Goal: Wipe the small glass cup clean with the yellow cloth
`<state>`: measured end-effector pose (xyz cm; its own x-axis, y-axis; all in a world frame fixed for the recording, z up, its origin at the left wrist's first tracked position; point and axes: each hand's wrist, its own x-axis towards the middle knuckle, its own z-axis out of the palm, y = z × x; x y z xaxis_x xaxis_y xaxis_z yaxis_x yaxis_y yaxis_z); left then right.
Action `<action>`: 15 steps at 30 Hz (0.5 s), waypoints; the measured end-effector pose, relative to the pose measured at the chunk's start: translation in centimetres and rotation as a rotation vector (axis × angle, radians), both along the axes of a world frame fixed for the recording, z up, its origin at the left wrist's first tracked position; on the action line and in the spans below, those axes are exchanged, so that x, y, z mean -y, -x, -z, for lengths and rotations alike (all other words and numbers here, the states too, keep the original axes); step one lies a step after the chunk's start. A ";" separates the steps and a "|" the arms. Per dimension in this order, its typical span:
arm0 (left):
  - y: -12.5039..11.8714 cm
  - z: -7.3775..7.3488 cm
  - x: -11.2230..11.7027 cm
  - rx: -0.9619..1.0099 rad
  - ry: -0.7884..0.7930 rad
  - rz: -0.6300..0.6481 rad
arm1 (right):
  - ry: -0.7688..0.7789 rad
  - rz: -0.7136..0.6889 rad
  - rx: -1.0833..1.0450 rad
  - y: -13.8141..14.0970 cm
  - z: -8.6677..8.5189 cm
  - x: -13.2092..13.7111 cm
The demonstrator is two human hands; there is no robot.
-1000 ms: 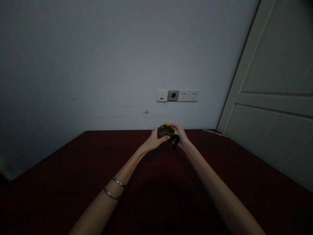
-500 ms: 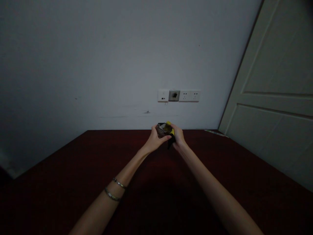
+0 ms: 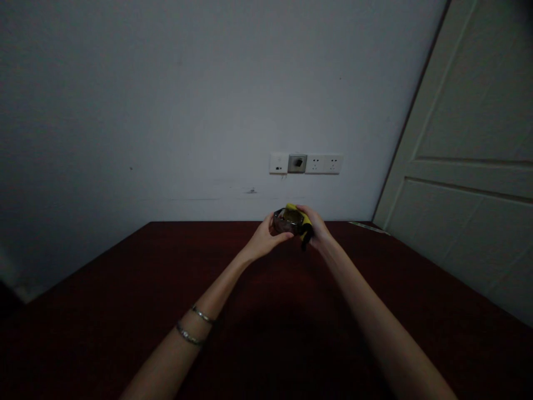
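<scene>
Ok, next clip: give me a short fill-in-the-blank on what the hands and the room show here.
1. The table under the arms is dark ____.
2. The right hand holds a ____ cloth against the small dark object gripped by the left hand.
3. Two bracelets sit on the ____ forearm.
4. The door stands to the ____ of the wall sockets.

Missing words: red; yellow; left; right.
</scene>
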<state>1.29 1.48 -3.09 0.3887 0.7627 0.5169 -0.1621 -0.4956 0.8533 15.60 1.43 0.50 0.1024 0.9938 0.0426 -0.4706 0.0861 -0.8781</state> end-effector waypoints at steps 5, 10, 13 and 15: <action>-0.3 0.4 -0.1 -0.007 -0.064 -0.041 | -0.068 0.094 -0.014 0.6 0.2 -0.2; -0.8 0.2 -0.9 0.056 0.065 -0.228 | -0.166 0.188 -0.062 1.9 0.8 -0.4; -0.9 0.1 -1.0 0.077 0.119 -0.247 | -0.161 0.171 -0.093 2.4 1.1 -0.4; -1.0 0.1 -0.9 0.063 0.110 -0.243 | -0.132 0.148 -0.117 2.4 1.3 -0.4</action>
<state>2.27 2.39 -3.17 0.1576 0.8828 0.4426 -0.1041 -0.4308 0.8964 13.22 1.84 -0.77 0.2586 0.9542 0.1501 -0.5419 0.2720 -0.7952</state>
